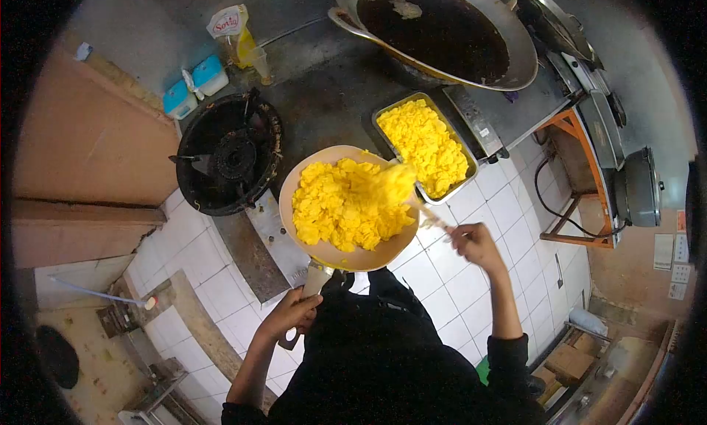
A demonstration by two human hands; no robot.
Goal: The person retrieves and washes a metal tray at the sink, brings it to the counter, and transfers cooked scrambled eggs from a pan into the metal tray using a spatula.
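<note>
My left hand (pixel 292 312) is wrapped round the handle of a frying pan (pixel 372 260) with a pale inside. Scrambled eggs (pixel 331 204) fill much of the pan. In my right hand (pixel 475 244) is the handle of a spatula (pixel 433 216); its blade lies hidden under a heap of egg at the pan's right rim, blurred by motion. Just beyond that rim stands a rectangular metal tray (pixel 471 176), filled with more scrambled egg (pixel 427 145). The heap on the spatula is close to the tray's near left edge.
A black gas burner (pixel 234 154) sits left of the pan. At the back, a large wok (pixel 526 75) holds dark liquid. An oil pouch (pixel 234 38) and blue-lidded containers (pixel 193 86) stand at the back left. An orange-framed stand (pixel 578 134) is at the right, above white floor tiles.
</note>
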